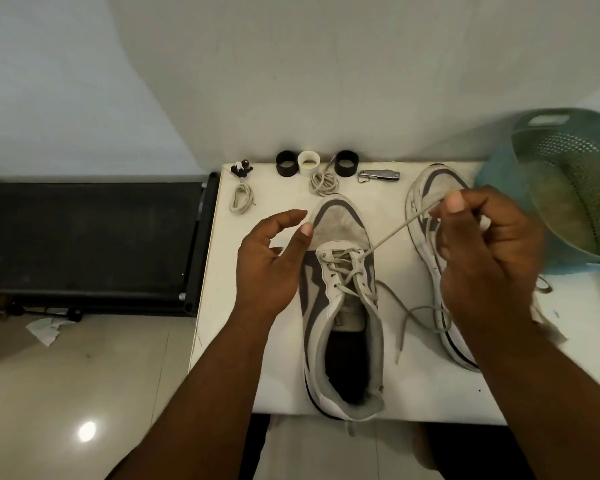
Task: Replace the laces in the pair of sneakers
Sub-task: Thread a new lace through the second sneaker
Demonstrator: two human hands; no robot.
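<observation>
White worktop [281, 382] carried everything you needed: the near sneaker [343, 306] lay in front of you with its long axis running straight away from you, toe at the far end, and the second sneaker [430, 258] lay just beside it on your right, partly behind your right hand [482, 258]. A teal basket [499, 202] stood at the far right edge; I could not tell what, if anything, was in it.

Your right hand's grip was closed, pinching the lace [399, 230], which ran taut and slanting down to your left into a far eyelet of the near sneaker. The pull therefore lay up and to the right, away from the shoe. Your left hand [274, 261] held nothing, its fingers relaxed and apart, just beside the sneaker's left flank and the nearer one to steady it.

Two coiled laces [323, 183] lay at the far edge, near three small rings [307, 163] and a metal clip tool [378, 175].
</observation>
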